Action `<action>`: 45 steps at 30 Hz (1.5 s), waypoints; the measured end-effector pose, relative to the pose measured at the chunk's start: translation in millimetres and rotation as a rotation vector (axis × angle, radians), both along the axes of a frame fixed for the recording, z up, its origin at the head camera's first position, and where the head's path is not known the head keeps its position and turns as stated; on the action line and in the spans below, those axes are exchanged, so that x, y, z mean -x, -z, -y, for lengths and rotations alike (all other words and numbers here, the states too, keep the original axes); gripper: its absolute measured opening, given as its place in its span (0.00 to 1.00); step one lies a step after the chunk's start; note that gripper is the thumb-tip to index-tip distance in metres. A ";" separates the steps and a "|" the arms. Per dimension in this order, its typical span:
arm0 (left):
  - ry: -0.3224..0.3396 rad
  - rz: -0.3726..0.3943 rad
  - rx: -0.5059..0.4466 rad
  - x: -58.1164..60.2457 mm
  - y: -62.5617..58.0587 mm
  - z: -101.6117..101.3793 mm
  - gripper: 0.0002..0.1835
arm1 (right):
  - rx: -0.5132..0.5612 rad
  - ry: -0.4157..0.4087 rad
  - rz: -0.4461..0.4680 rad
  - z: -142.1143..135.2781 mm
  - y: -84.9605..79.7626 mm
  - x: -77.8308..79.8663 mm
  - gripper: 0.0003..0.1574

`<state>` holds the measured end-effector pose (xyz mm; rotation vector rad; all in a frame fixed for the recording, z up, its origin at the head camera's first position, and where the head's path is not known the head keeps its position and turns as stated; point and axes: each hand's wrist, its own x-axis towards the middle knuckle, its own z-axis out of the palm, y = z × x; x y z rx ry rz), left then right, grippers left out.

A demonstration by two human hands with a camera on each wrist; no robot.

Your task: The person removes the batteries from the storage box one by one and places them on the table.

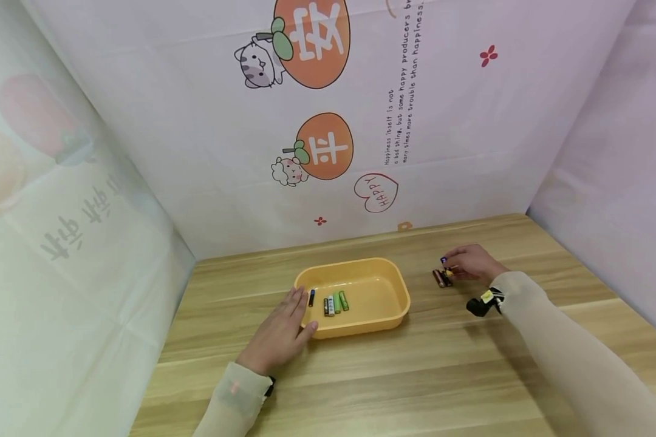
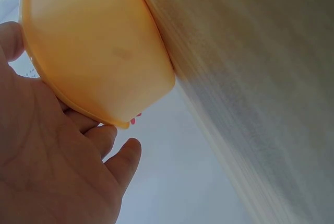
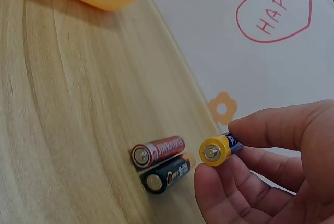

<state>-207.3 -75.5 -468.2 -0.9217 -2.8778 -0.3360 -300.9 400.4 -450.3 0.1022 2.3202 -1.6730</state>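
Your right hand [image 1: 472, 262] pinches the yellow-and-blue battery [image 3: 225, 144], near the red battery [image 3: 163, 149] and black battery [image 3: 170, 176] on the table [image 1: 361, 382], to the right of the tray [image 1: 361, 331]. That grip looks shallow, so the smooth, round case could twist free if you squeeze off-centre; brushing the other two could set them rolling. Your left hand [image 1: 279, 331] lies with fingers extended along the tray's left rim (light contact, I'd judge); pressing hard there might tip it and shift the five batteries [image 1: 337, 303] inside.
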 end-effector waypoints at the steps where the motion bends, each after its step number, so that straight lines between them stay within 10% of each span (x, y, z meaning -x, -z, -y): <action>1: 0.002 -0.001 -0.001 0.1 0.2 -0.1 0.38 | -0.002 0.006 0.002 -0.4 0.7 0.5 0.28; 45: 0.010 -0.021 -0.013 3.2 4.9 -0.8 0.39 | -0.120 0.030 0.009 -19.7 25.8 13.2 0.28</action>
